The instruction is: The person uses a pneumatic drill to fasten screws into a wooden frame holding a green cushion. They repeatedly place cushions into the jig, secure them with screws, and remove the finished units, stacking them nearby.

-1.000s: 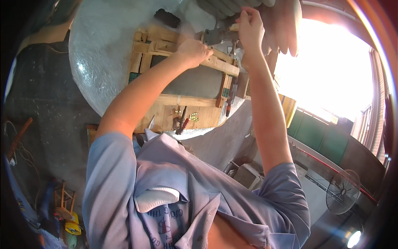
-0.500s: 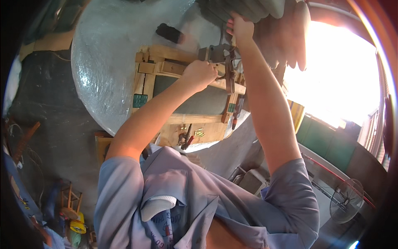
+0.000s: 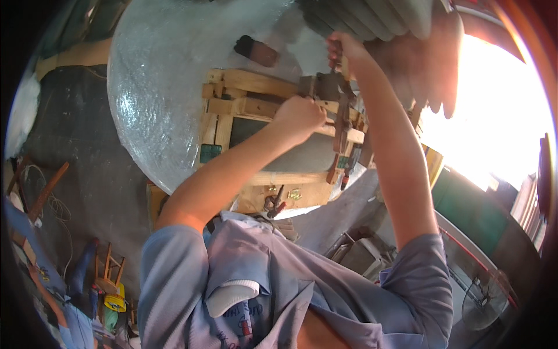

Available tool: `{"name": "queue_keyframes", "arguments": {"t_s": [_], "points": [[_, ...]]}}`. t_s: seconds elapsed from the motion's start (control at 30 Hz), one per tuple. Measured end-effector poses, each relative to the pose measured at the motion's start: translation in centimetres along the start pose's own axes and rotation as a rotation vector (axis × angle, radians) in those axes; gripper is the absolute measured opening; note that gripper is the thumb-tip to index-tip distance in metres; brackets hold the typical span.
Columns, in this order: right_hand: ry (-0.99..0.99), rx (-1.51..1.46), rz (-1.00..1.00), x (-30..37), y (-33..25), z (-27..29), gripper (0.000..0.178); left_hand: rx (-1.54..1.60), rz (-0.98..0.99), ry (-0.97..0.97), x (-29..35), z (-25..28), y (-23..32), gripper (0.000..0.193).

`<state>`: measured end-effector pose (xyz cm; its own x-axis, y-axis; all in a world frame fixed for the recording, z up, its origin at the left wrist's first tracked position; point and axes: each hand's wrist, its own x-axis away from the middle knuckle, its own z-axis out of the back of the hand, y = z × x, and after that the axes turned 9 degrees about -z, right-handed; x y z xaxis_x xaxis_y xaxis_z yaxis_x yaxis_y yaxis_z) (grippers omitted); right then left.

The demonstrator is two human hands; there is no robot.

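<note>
Indoors, glossy table (image 3: pixel 154 102), fan (image 3: pixel 485 299) rightward, right fingers (image 3: pixel 333 52) around tool (image 3: pixel 329 86), left fingers (image 3: pixel 319 114), hold unclear.

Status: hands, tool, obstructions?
Right hand closed on dark tool. Left hand curled beside it, grip hidden. Tool at right end of wooden frame. Brass-coloured pieces nearby, clear of hands.

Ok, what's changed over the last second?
Against the wooden frame, the right hand has shifted left and now curls around the handle of the metal tool, whose long bar appears to cross the frame's right side. The view shifted too. The left hand stays closed beside the tool; what it grips is hidden; the frame shows no clear change.
</note>
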<state>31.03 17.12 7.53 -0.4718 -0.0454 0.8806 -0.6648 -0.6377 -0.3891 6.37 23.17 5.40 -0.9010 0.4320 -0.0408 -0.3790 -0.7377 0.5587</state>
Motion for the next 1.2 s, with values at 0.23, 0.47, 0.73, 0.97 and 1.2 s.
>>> {"name": "queue_keyframes", "arguments": {"t_s": [0.23,0.47,0.73,0.97,1.2], "points": [[-0.064,0.058,0.066,0.3,0.0,-1.7,0.026,-0.023,0.018,0.02,-0.2,-1.3,-0.3,0.033],[0.026,-0.349,0.258,-3.7,-0.2,-1.5,0.033,-0.079,0.156,-0.05,-0.2,1.2,1.6,0.052],[0.281,-0.319,1.187,10.9,24.0,4.2,0.023,-0.111,0.248,0.683,14.1,-10.9,13.2,0.029],[0.325,0.034,0.545,15.5,58.2,3.0,0.028,-0.227,0.132,0.215,11.8,-18.5,24.8,0.023],[0.44,0.223,0.738,16.0,58.5,0.9,0.036,-0.471,0.069,-0.087,9.2,-22.6,23.6,0.02]]}}
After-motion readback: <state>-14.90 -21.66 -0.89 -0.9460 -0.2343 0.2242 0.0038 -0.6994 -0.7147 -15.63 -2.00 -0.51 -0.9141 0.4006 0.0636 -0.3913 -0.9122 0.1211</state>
